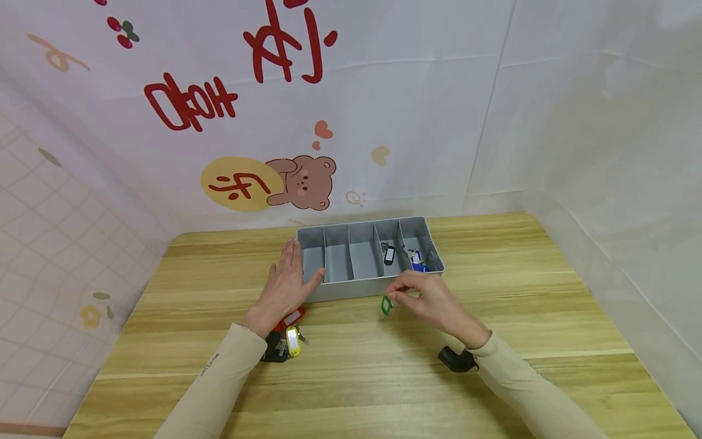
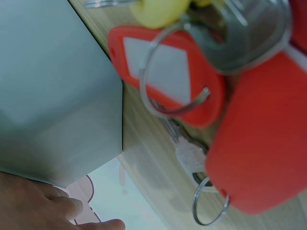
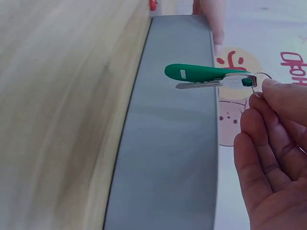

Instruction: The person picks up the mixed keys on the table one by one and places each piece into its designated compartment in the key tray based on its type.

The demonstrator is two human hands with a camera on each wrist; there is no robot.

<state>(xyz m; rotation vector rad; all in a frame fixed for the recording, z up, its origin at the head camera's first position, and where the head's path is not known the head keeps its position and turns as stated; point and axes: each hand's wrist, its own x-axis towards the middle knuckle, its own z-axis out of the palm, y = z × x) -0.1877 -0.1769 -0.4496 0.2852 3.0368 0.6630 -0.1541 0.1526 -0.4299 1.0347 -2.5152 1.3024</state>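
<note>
A grey box (image 1: 351, 286) with several compartments in a row stands at the back of the table. My right hand (image 1: 430, 302) pinches a metal ring that carries a green key tag (image 1: 386, 304) and a key (image 3: 235, 81), just in front of the box. My left hand (image 1: 285, 277) rests at the box's left end, fingers straight. Beside that wrist lie keys with a red tag (image 1: 293, 316), a yellow tag (image 1: 293, 341) and black tags (image 1: 274, 352). A black tag (image 1: 389, 255) sits in the second compartment from the right, blue tags (image 1: 418, 262) in the rightmost.
Behind the box rises a white printed wall sheet (image 1: 428, 122). The right wrist has a black device (image 1: 456, 360) by the sleeve. Wooden table (image 1: 356, 378) surface spreads in front of the box, and pale sheets close off both sides.
</note>
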